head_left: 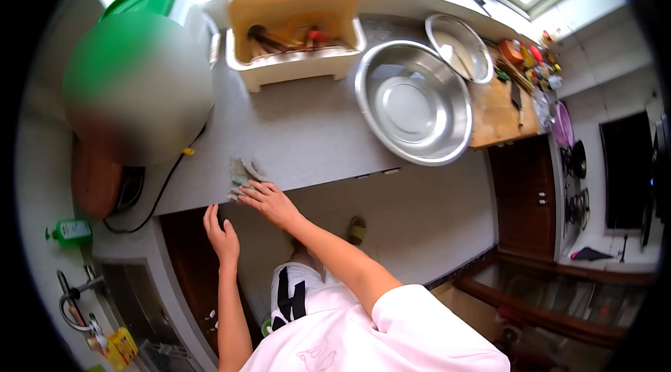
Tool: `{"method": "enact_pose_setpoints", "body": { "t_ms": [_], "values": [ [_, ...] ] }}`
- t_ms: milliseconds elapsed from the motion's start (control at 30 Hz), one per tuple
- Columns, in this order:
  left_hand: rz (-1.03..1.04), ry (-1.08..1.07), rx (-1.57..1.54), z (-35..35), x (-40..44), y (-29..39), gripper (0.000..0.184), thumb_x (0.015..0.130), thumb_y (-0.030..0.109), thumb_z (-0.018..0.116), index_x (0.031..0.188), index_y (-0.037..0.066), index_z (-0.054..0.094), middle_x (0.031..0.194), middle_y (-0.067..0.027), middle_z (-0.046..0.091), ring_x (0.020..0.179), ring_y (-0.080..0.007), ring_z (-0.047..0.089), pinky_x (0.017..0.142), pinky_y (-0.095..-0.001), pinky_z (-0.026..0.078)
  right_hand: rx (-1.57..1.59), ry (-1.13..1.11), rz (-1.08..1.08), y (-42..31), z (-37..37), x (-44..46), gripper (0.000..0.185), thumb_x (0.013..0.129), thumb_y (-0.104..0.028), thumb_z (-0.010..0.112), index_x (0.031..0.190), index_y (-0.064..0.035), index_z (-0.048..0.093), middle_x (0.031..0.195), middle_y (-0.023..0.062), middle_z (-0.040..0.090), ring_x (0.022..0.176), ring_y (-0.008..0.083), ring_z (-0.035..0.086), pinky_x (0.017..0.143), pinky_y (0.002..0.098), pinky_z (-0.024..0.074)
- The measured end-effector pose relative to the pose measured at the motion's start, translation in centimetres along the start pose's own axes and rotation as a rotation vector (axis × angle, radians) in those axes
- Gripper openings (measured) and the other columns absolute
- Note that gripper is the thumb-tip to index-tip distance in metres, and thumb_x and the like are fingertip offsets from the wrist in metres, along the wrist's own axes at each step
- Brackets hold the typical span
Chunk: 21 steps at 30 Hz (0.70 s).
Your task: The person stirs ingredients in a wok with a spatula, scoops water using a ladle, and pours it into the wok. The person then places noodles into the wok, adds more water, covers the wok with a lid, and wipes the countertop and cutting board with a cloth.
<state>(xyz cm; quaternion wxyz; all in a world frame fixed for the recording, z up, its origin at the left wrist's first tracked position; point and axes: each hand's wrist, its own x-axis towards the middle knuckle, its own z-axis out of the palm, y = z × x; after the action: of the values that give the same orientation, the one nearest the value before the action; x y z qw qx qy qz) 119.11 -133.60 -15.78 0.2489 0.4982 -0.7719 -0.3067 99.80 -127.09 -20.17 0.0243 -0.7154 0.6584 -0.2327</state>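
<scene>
A crumpled grey-green cloth (246, 171) lies at the front edge of the grey countertop (300, 134). My right hand (271, 204) has its fingers on the near side of this cloth and grips it; the fingertips are partly lost in its folds. Just left of it, my left hand (222, 236) is at the counter's front edge, fingers apart and nothing in them. Whether its fingertips touch the edge, I cannot tell.
A cream utensil box (293, 68) with its lid up stands at the back. A large steel basin (412, 103) sits to the right, beside a smaller bowl (458, 50) and a wooden cutting board (500, 117). A black cord (164, 187) crosses the left side.
</scene>
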Motion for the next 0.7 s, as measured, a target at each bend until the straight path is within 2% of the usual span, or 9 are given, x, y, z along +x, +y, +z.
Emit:
{"method": "enact_pose_setpoints", "body": {
  "t_ms": [200, 233, 333, 433, 533, 600, 633, 667, 700],
  "values": [
    [0.228, -0.217, -0.062, 7.7, -2.8, 11.9, 0.039, 0.087, -0.003, 0.056, 0.126, -0.004, 0.059, 0.133, -0.0208, 0.055, 0.126, -0.037, 0.053, 0.11, -0.0434, 0.041, 0.063, 0.191, 0.308, 9.7, -7.3, -12.3, 0.05, 0.086, -0.003, 0.061, 0.134, -0.0166, 0.063, 0.145, 0.001, 0.057, 0.136, 0.0243, 0.049, 0.108, 0.0421, 0.0419],
    [0.282, -0.23, -0.074, 9.1, -3.5, 14.2, 0.036, 0.086, -0.004, 0.058, 0.122, -0.003, 0.061, 0.13, -0.0201, 0.058, 0.123, -0.0365, 0.055, 0.107, -0.0421, 0.043, 0.057, 0.263, 0.394, 10.9, -9.1, -14.5, 0.047, 0.083, 0.003, 0.061, 0.125, -0.0145, 0.07, 0.136, 0.0029, 0.064, 0.13, 0.0265, 0.054, 0.104, 0.0408, 0.0463],
    [0.364, -0.349, -0.095, 13.0, -5.6, 21.0, 0.033, 0.086, -0.004, 0.059, 0.119, -0.003, 0.063, 0.127, -0.0194, 0.06, 0.121, -0.0365, 0.057, 0.106, -0.0418, 0.044, 0.217, 0.397, 0.582, 15.6, -13.4, -22.1, 0.039, 0.084, 0.005, 0.059, 0.117, -0.011, 0.074, 0.125, 0.0056, 0.07, 0.123, 0.0281, 0.059, 0.1, 0.0378, 0.0495],
    [0.476, -0.454, -0.154, 17.6, -7.8, 27.0, 0.029, 0.086, -0.005, 0.059, 0.114, -0.002, 0.064, 0.122, -0.0189, 0.062, 0.117, -0.0363, 0.059, 0.102, -0.0412, 0.046, 0.133, 0.663, 0.819, 18.6, -17.7, -29.7, 0.034, 0.086, 0.007, 0.055, 0.108, -0.0076, 0.076, 0.116, 0.0089, 0.073, 0.109, 0.0312, 0.065, 0.094, 0.036, 0.053],
    [0.591, -0.56, -0.202, 22.0, -10.4, 32.4, 0.026, 0.085, -0.006, 0.061, 0.11, -0.002, 0.066, 0.117, -0.0169, 0.064, 0.111, -0.0347, 0.062, 0.096, -0.0389, 0.049, 0.293, 0.947, 1.063, 21.2, -21.6, -36.8, 0.035, 0.087, 0.004, 0.051, 0.112, -0.0071, 0.073, 0.114, 0.0122, 0.072, 0.101, 0.0311, 0.068, 0.091, 0.038, 0.053],
    [0.636, -0.646, -0.232, 24.5, -11.8, 35.9, 0.026, 0.085, -0.006, 0.061, 0.11, -0.002, 0.065, 0.116, -0.017, 0.065, 0.11, -0.0356, 0.062, 0.095, -0.0387, 0.049, 0.412, 1.108, 1.148, 22.8, -24.5, -40.4, 0.036, 0.089, 0.005, 0.048, 0.114, -0.0036, 0.071, 0.107, 0.0112, 0.074, 0.094, 0.0225, 0.07, 0.084, 0.033, 0.0539],
    [0.658, -0.685, -0.242, 25.9, -12.3, 37.0, 0.025, 0.089, -0.003, 0.061, 0.113, -0.001, 0.065, 0.115, -0.0144, 0.066, 0.108, -0.0302, 0.064, 0.094, -0.0365, 0.051, 0.532, 1.122, 1.237, 23.7, -25.8, -42.1, 0.034, 0.09, 0.004, 0.048, 0.116, -0.0007, 0.068, 0.102, 0.0096, 0.073, 0.094, 0.0142, 0.067, 0.083, 0.0295, 0.0532],
    [0.543, -0.778, -0.315, 27.5, -12.9, 37.9, 0.025, 0.091, -0.002, 0.06, 0.115, -0.001, 0.065, 0.116, -0.0134, 0.066, 0.109, -0.0276, 0.064, 0.094, -0.0356, 0.051, 0.657, 1.123, 1.274, 24.8, -27.1, -43.7, 0.031, 0.093, 0.004, 0.048, 0.118, 0.0007, 0.066, 0.103, 0.0082, 0.072, 0.095, 0.0111, 0.066, 0.081, 0.0274, 0.0531],
    [0.421, -0.864, -0.386, 29.2, -13.5, 38.5, 0.025, 0.093, -0.001, 0.059, 0.118, -0.001, 0.065, 0.117, -0.0125, 0.066, 0.11, -0.025, 0.064, 0.094, -0.0347, 0.051, 0.881, 1.268, 1.2, 25.4, -28.5, -44.3, 0.03, 0.095, 0.003, 0.048, 0.12, 0.0003, 0.064, 0.106, 0.0084, 0.071, 0.096, 0.0118, 0.066, 0.081, 0.0281, 0.054]
  ]
}}
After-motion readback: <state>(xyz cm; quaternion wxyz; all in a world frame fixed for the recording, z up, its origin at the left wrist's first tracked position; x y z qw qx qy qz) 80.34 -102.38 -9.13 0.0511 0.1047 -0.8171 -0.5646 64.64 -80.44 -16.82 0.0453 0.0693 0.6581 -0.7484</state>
